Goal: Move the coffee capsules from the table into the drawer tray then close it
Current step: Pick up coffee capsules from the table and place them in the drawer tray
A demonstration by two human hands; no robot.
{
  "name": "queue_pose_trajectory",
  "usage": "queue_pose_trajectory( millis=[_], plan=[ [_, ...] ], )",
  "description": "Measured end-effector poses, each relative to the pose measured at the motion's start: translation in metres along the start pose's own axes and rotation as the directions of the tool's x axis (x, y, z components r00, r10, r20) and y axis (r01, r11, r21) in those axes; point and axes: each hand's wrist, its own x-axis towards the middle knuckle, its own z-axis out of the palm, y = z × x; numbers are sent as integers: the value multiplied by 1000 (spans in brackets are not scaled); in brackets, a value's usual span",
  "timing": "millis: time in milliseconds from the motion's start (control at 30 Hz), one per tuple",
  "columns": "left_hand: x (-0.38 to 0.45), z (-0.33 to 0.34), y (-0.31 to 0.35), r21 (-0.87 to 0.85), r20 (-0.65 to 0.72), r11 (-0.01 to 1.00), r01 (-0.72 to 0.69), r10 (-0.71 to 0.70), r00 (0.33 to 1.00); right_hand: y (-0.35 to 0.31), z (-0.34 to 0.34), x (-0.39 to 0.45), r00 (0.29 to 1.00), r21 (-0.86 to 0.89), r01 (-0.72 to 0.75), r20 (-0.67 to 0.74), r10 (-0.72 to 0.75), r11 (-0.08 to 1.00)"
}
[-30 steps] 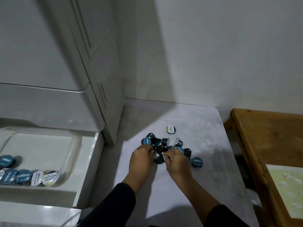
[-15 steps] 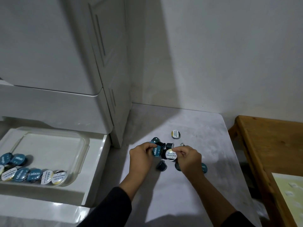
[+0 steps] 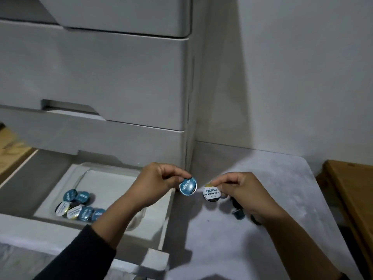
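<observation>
My left hand (image 3: 155, 183) pinches a blue-lidded coffee capsule (image 3: 188, 186), held in the air above the right edge of the open drawer (image 3: 164, 217). My right hand (image 3: 242, 191) pinches a white-lidded capsule (image 3: 211, 193) just to its right, over the grey table (image 3: 272, 178). A clear tray (image 3: 105, 179) lies in the drawer with several capsules (image 3: 80, 206) at its front left. One dark capsule (image 3: 238, 213) shows on the table under my right hand; the rest of the pile is hidden by that hand.
A white drawer cabinet (image 3: 101, 77) rises behind the open drawer, its upper drawers closed. A wooden bench (image 3: 351, 188) stands at the table's right edge. A white wall (image 3: 292, 67) backs the table. Wooden boards (image 3: 12, 150) show at far left.
Both hands have lifted off the pile, each with one capsule, and moved left toward the drawer. The view has swung left, so the drawer and cabinet now fill the frame.
</observation>
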Motion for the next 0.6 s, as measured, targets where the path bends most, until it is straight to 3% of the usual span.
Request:
queue_pose_trajectory(
  millis=[233, 433, 600],
  plan=[
    [-11, -109, -49, 141, 78, 990, -10, -1, 997, -38, 100, 16, 985, -5, 75, 158, -73, 997],
    [-1, -184, -107, 370, 207, 929, -35, -46, 977, -46, 193, 52, 985, -110, 36, 172, -17, 993],
    [20, -213, -150, 440, 277, 895, -76, -55, 959, -41, 249, 85, 990, -200, -59, 115, 83, 978]
  ],
)
